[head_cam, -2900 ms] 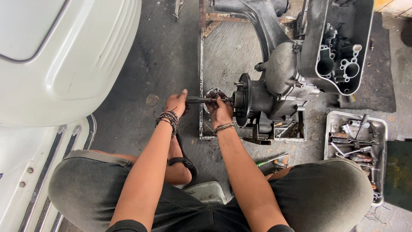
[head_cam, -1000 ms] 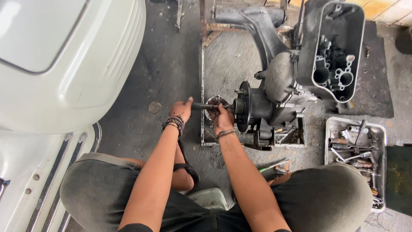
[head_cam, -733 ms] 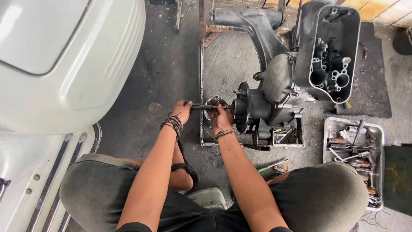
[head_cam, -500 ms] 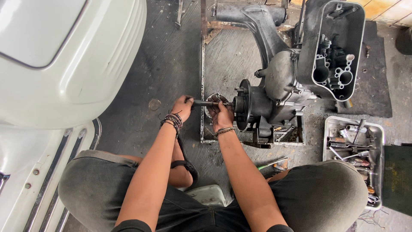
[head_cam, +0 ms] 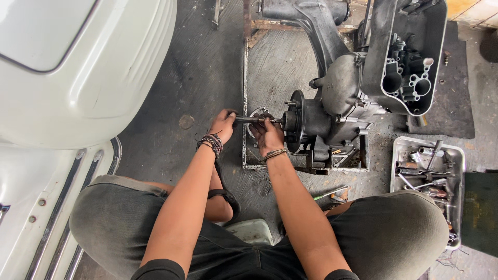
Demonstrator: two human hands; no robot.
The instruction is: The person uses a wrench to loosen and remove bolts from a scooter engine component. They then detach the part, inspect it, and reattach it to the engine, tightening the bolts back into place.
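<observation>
Steel axle shaft [head_cam: 255,120] on the engine [head_cam: 332,111]: I'm gripping it with my left hand [head_cam: 223,124] and right hand [head_cam: 268,136].

A scooter repair workshop: a stripped, greasy engine [head_cam: 332,111] sits on a metal stand frame [head_cam: 306,167] on the stained concrete floor [head_cam: 207,78], with a steel tray of sockets and wrenches [head_cam: 428,173] beside it and a white scooter body panel [head_cam: 83,67] close by.

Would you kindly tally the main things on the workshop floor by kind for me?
Engine assemblies: 1
Open engine covers: 1
Metal stand frames: 1
Metal tool trays: 1
White scooter bodies: 1
Total: 5
</observation>
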